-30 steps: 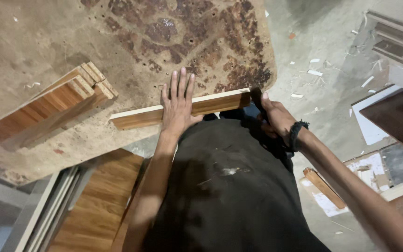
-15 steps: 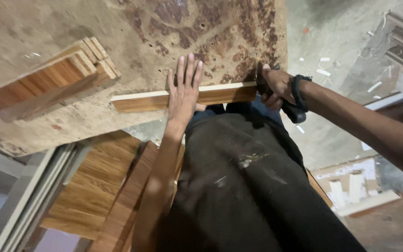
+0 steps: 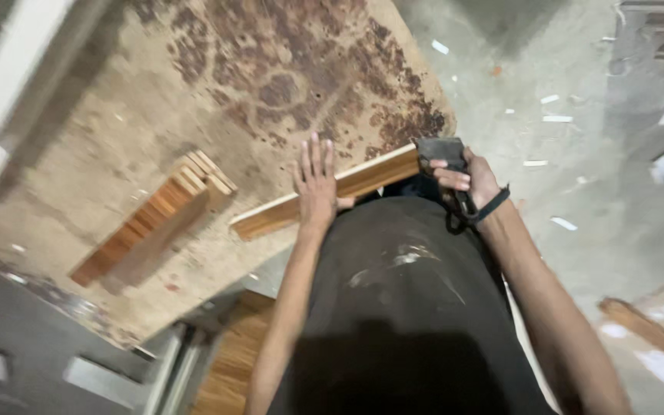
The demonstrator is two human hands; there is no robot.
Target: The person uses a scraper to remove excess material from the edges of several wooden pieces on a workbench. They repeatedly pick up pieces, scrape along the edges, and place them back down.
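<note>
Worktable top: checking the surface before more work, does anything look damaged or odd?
Yes. The worktable top carries dark brown blotchy stains, densest near the wooden strip under the left hand. White scraps litter the floor.

A woodworking shop: stained worn workbench [image 3: 217,92], stacked wood strips [image 3: 155,219], debris-littered concrete floor [image 3: 578,115].

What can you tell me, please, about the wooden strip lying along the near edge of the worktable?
The wooden strip is long, narrow and flat, pale on top with a reddish-brown side. It lies slanted along the near edge of the stained worktable. The left hand presses flat on its middle, fingers spread. At its right end the right hand holds a dark block against it. Motion blur hides finer detail.
</note>
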